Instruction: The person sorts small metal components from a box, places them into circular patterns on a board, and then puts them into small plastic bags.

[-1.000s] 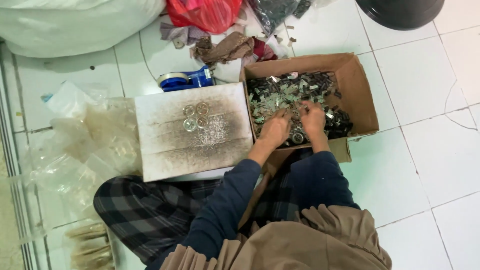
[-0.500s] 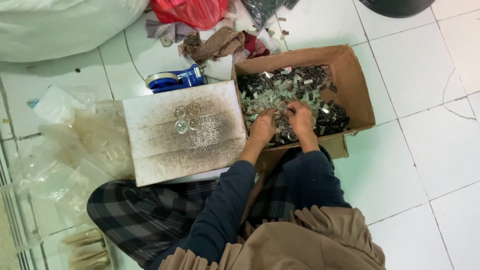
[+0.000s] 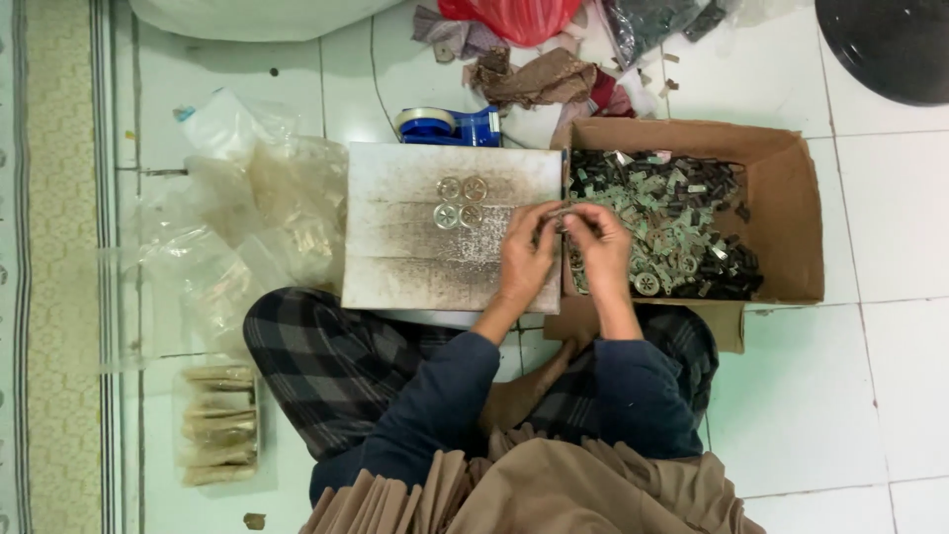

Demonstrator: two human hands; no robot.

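Observation:
I sit cross-legged on a tiled floor. My left hand (image 3: 526, 255) and my right hand (image 3: 596, 244) meet over the right edge of a stained white board (image 3: 405, 257), pinching a small metal part between the fingertips of both. Several round metal discs (image 3: 460, 201) lie grouped on the board just left of my hands. To the right stands a cardboard box (image 3: 791, 218) filled with small dark and silvery metal parts (image 3: 672, 213), some round ones near my right wrist.
Clear plastic bags (image 3: 237, 218) lie crumpled at the left, a packet of tan bundles (image 3: 215, 423) below them. A blue tape dispenser (image 3: 450, 125) sits behind the board. Cloth scraps, a red bag (image 3: 514, 18) and a black round object (image 3: 890, 44) lie beyond.
Both hands have come out of the box and shifted left to the board's edge, now joined on a small part. The camera view has also shifted.

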